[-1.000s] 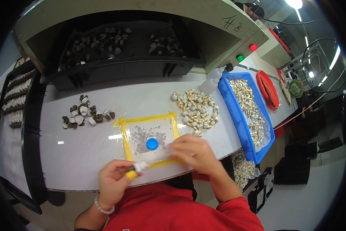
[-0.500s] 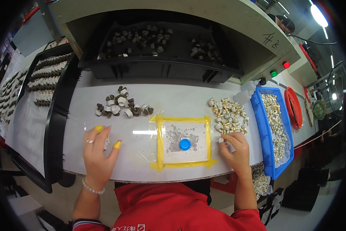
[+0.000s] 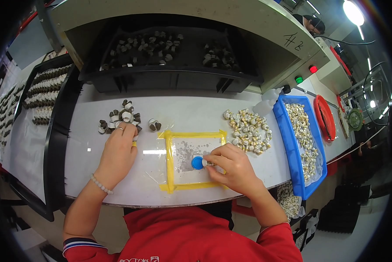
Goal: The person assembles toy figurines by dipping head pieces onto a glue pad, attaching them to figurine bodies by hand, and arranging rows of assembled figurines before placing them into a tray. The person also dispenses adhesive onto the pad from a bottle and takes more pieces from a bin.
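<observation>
My right hand [image 3: 233,168] pinches a small white part [image 3: 206,162] with a darker end. It holds the part at the right edge of a round blue cap [image 3: 197,163], inside a yellow-taped square [image 3: 196,187]. My left hand [image 3: 118,150] has its fingers drawn together at the near side of a pile of brown-and-white small parts [image 3: 127,115]. Yellow shows on a fingertip there; whatever is between these fingers is hidden. One brown-and-white part [image 3: 154,125] lies apart, right of that pile. A spread of white-and-tan parts [image 3: 250,131] lies beyond my right hand.
A blue tray [image 3: 295,162] of white-and-tan parts stands at the right, near a white bottle [image 3: 265,105] and a red dish [image 3: 324,118]. Black trays stand at the left [image 3: 56,153] and under the shelf [image 3: 169,81]. Green [image 3: 299,80] and red [image 3: 313,69] buttons sit on the housing.
My right hand has moved left from beside the white-and-tan parts to the blue cap, carrying a small part. My left hand has moved forward to the brown-and-white pile. The view has shifted slightly.
</observation>
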Action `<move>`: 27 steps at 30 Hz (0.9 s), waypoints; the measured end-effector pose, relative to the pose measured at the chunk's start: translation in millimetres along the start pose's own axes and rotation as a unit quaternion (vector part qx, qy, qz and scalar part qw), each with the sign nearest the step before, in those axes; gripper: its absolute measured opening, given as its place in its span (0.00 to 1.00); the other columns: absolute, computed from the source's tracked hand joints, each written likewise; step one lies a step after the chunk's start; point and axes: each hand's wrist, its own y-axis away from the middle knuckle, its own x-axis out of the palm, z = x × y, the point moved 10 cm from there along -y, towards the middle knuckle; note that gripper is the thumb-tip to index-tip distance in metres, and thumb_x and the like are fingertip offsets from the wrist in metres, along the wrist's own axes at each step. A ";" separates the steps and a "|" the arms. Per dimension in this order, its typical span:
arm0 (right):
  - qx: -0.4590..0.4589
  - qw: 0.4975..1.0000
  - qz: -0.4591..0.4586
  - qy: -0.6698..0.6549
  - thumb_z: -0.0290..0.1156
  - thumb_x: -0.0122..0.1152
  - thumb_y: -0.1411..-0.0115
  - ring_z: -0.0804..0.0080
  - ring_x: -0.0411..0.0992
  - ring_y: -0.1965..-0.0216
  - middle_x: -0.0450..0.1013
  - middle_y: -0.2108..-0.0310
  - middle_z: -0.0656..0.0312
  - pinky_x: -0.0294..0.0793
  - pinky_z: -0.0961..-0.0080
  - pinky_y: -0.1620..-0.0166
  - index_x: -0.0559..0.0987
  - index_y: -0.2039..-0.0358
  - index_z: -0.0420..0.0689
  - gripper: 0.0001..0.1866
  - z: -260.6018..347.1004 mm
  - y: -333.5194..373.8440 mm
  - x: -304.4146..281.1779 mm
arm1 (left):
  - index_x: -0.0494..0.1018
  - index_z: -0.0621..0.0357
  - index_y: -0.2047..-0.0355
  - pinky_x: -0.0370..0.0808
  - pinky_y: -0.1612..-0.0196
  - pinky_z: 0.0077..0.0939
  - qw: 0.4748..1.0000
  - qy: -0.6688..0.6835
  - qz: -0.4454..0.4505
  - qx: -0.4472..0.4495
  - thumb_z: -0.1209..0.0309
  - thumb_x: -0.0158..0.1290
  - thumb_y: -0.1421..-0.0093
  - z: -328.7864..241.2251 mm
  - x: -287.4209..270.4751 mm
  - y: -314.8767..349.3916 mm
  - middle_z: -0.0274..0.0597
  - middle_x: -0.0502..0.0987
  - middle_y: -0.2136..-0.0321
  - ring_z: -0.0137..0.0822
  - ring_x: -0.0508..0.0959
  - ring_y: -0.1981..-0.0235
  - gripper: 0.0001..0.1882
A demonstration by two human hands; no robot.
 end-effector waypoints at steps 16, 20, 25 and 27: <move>-0.012 1.000 0.019 0.014 0.23 0.65 0.58 0.66 0.70 0.71 0.72 0.73 0.63 0.70 0.71 0.69 0.80 0.69 0.43 0.12 5.2 -8.7 9.8 | 0.70 0.61 0.52 0.70 0.58 0.34 0.983 0.147 0.106 -0.018 0.86 0.46 0.52 -20.2 -3.8 26.2 0.50 0.65 0.62 0.46 0.70 0.63 0.24; -0.008 1.000 0.001 0.014 0.23 0.65 0.59 0.66 0.70 0.71 0.72 0.73 0.62 0.70 0.72 0.69 0.80 0.68 0.43 0.13 5.1 -8.1 5.4 | 0.70 0.61 0.53 0.70 0.58 0.34 0.994 0.048 0.030 0.096 0.86 0.47 0.53 -30.7 -15.7 23.5 0.49 0.65 0.62 0.46 0.70 0.63 0.24; -0.007 1.000 0.005 0.017 0.22 0.65 0.59 0.66 0.70 0.71 0.72 0.73 0.62 0.70 0.72 0.70 0.80 0.68 0.42 0.13 5.3 -7.9 6.6 | 0.70 0.62 0.57 0.70 0.58 0.35 0.992 0.032 0.050 0.109 0.85 0.48 0.53 -27.0 -1.8 19.5 0.48 0.66 0.63 0.47 0.70 0.62 0.20; 0.000 1.000 -0.003 0.006 0.22 0.65 0.59 0.66 0.70 0.71 0.72 0.73 0.62 0.70 0.72 0.69 0.80 0.68 0.42 0.13 3.6 -7.2 5.1 | 0.70 0.62 0.58 0.70 0.59 0.35 0.994 0.035 0.052 0.092 0.85 0.49 0.53 -21.1 -0.9 16.3 0.48 0.66 0.63 0.47 0.70 0.62 0.19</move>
